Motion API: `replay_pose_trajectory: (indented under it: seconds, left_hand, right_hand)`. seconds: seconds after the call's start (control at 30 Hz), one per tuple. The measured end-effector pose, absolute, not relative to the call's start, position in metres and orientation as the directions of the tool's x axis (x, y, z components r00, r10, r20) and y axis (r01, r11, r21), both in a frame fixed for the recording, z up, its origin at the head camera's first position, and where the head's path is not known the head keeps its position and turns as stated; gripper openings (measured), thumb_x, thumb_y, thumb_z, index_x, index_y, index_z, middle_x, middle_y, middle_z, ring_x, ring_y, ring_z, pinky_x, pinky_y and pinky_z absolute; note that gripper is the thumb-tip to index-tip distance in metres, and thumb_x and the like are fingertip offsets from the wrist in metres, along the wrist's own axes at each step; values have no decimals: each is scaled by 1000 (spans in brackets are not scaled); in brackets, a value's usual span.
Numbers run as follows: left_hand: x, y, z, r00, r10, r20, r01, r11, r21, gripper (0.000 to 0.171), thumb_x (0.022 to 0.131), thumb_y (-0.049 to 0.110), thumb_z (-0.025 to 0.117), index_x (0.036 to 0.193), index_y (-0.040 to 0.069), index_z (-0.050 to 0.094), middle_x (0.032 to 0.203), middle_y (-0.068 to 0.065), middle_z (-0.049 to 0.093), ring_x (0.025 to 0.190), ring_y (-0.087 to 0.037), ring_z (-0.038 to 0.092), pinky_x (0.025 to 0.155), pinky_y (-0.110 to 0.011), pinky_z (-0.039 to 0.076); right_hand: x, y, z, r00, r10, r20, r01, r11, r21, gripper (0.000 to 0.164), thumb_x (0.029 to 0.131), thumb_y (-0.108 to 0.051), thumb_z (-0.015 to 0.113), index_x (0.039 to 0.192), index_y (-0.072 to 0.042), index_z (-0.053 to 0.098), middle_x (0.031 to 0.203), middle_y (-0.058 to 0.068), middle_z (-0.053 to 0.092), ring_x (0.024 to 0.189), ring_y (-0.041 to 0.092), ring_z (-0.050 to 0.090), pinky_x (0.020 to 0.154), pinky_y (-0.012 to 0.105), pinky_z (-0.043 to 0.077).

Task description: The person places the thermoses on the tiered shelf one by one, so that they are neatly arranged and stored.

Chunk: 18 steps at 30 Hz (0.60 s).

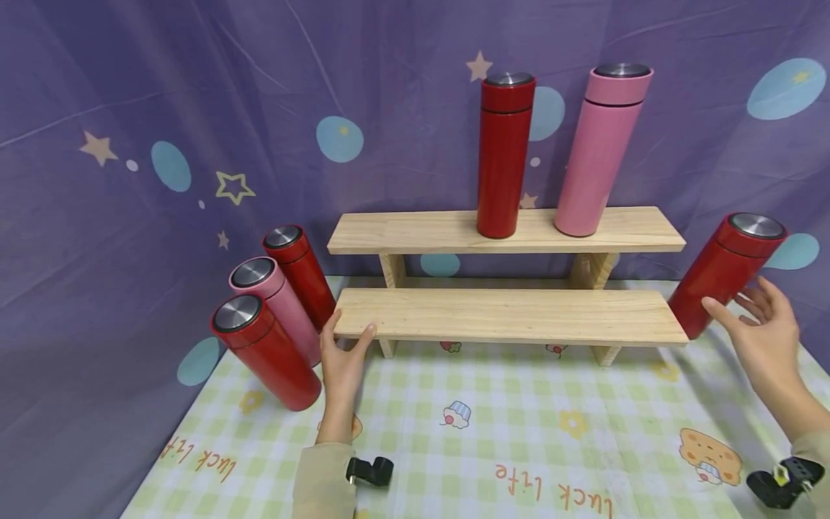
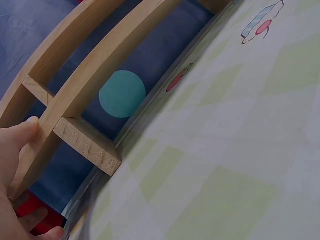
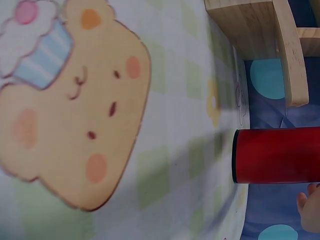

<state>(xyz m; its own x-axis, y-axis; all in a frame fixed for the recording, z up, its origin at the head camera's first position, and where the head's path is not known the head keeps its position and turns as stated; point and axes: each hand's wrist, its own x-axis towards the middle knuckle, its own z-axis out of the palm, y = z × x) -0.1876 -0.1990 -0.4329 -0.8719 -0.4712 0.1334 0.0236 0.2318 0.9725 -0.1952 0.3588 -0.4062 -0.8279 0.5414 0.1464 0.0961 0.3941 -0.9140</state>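
My left hand (image 1: pixel 344 360) grips the left end of the lower wooden shelf (image 1: pixel 506 313). In the left wrist view the thumb lies on the board and the other fingers reach around below it. A red thermos bottle (image 1: pixel 726 267) stands upright beside the shelf's right end. My right hand (image 1: pixel 765 331) is at its lower right side, loosely curved, the thumb overlapping the bottle in the head view. The right wrist view has the fingertips (image 3: pixel 307 200) right at the side of this red bottle (image 3: pixel 280 156).
Another red bottle (image 1: pixel 506 158) and a pink bottle (image 1: pixel 603 151) stand on the upper shelf (image 1: pixel 415 231). Left of the shelves, a pink bottle (image 1: pixel 285 310) stands between two red bottles. A checked cloth (image 1: pixel 402 461) covers the table; a purple curtain (image 1: pixel 246 86) hangs behind.
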Motion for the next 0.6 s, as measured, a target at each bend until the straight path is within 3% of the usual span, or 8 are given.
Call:
replay_pose_trajectory:
  seconds: [0.13,0.17,0.33,0.57,0.6]
  left_hand:
    - [-187,-199,-433,-872,-471,132,22,232,973,78,86,34,79,150,14,40,155,-10,32,143,-28,29,115,-50,23]
    - [-188,-199,-433,-872,-471,133,23,231,973,78,86,33,79,150,14,40,155,-10,32,143,-28,28,115,-50,23]
    - [-189,-199,-433,-869,-474,142,37,224,974,77,86,31,80,149,13,40,154,-11,32,143,-28,29,115,-48,24]
    - [-188,-199,-434,-870,-475,135,33,218,975,77,86,31,80,149,14,40,155,-11,32,143,-28,29,114,-49,25]
    - [-188,-199,-434,-870,-474,135,33,217,976,77,86,31,80,149,14,40,155,-11,31,143,-28,29,114,-49,25]
  right_hand:
    - [-213,373,-421,-812,555,183,67,400,-914,85,89,-29,74,157,-30,23,156,-3,36,135,4,39,110,20,28]
    - [-218,376,-424,-808,562,174,75,392,-917,86,88,-30,75,156,-31,23,157,-2,34,137,7,38,111,24,28]
    - [-233,386,-438,-789,586,183,60,370,-927,86,85,-33,78,154,-35,27,154,-6,38,128,5,40,97,14,35]
    - [-225,363,-411,-797,587,140,73,323,-944,85,86,-28,77,154,-34,26,154,-4,36,137,10,35,109,24,31]
    - [-225,363,-411,-797,586,148,69,332,-941,85,86,-29,76,154,-34,25,152,-5,37,135,10,36,107,21,31]
